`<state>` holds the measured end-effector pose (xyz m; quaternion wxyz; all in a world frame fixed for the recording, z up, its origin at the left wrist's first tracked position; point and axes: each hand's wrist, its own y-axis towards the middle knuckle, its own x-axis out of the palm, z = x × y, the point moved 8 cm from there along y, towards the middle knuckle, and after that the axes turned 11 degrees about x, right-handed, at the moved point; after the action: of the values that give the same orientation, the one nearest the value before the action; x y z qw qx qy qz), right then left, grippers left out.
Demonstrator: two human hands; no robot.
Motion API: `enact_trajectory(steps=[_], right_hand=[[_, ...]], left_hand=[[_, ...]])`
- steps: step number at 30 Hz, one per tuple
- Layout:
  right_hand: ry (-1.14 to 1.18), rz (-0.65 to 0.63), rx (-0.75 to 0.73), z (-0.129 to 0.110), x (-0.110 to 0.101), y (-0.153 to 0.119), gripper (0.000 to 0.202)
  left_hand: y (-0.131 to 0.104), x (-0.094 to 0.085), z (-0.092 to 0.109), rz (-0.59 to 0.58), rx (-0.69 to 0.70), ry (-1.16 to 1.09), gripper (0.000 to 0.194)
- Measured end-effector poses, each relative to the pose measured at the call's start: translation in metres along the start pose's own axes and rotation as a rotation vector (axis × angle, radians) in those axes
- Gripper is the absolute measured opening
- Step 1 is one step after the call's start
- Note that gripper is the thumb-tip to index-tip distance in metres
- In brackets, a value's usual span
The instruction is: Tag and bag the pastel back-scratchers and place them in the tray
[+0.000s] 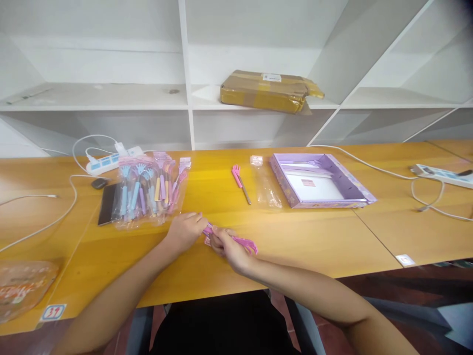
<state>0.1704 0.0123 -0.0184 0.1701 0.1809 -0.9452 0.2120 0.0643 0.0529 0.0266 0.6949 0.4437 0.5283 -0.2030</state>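
My left hand (186,230) is closed on one end of a pink and purple item (247,243) above the table. My right hand (229,246) grips the same item around its middle, and its curved pink prongs stick out to the right. A small pink and white label hangs by my fingers. Beyond my hands lies a pink hand-shaped scratcher (237,173) with a metal rod. Next to it is a clear plastic bag (266,187). Several blue, purple, yellow and pink scratchers (142,190) lie in clear bags at the left.
An open purple box (308,198) stands right of the clear bag. A power strip (107,161) with white cables is at the back left, another (443,173) at the far right. A taped carton (266,91) sits on the shelf. An orange-printed plastic bag (25,286) lies near left.
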Motion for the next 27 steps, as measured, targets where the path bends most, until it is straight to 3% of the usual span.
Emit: enact_trajectory(steps=[7,12,18,20,23,25,27], right_hand=[[0.048,0.027,-0.027,-0.003,0.002,-0.009,0.072],[0.081,0.030,-0.022,0.001,-0.003,-0.019,0.069],[0.095,0.005,-0.044,-0.007,0.002,-0.031,0.068],[0.108,-0.009,-0.039,-0.009,0.004,-0.036,0.067],[0.124,0.016,-0.055,-0.012,-0.009,-0.049,0.067],[0.098,0.090,-0.101,-0.020,-0.031,-0.061,0.066],[-0.070,0.161,-0.186,-0.040,-0.056,-0.074,0.064]], left_hand=[[0.002,-0.005,0.000,0.044,-0.015,-0.051,0.043],[0.005,-0.005,0.000,-0.003,-0.047,-0.092,0.044],[0.014,-0.023,-0.002,0.036,-0.130,-0.178,0.049],[0.007,-0.034,-0.018,0.063,-0.155,-0.173,0.048],[-0.019,-0.064,-0.058,0.155,-0.169,-0.033,0.044],[-0.044,-0.095,-0.088,0.335,-0.262,0.169,0.044],[-0.063,-0.115,-0.107,0.482,-0.406,0.269,0.045]])
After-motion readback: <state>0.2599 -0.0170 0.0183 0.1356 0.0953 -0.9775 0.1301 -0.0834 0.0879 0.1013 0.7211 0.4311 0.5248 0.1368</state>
